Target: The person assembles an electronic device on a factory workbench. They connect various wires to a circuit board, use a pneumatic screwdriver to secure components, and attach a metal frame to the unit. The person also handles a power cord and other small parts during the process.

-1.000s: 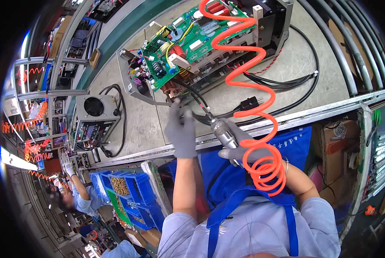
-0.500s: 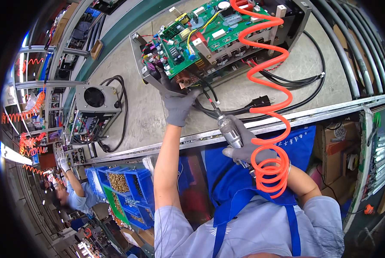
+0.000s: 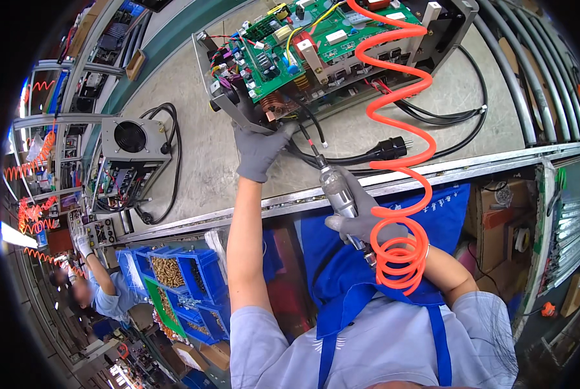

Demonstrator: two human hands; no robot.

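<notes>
A grey-gloved left hand, my left hand [image 3: 260,152], is at the near left corner of an open power unit [image 3: 329,65] with a green circuit board on top. Its fingers wrap round the lower edge of the metal end panel [image 3: 228,107], their tips partly hidden inside beside a copper coil [image 3: 273,104]. The thumb stretches toward the driver's bit. In my gloved right hand [image 3: 361,217] is a silver air screwdriver [image 3: 336,189], tilted up and leftward. Its thin bit reaches the unit's near lower edge; the tip's exact contact is hidden. An orange coiled hose [image 3: 403,259] hangs over that hand.
A black power cable with a plug [image 3: 390,149] lies before the unit. Left on the bench is a second unit with a fan [image 3: 131,136]. Blue bins [image 3: 192,272] of small fasteners stand below the bench edge. Metal rollers [image 3: 530,71] are at right. Another person [image 3: 105,285] works far left.
The whole view has shifted slightly. My right hand and the screwdriver have moved a little left and up, closer to my left thumb. My left hand stays at the panel corner.
</notes>
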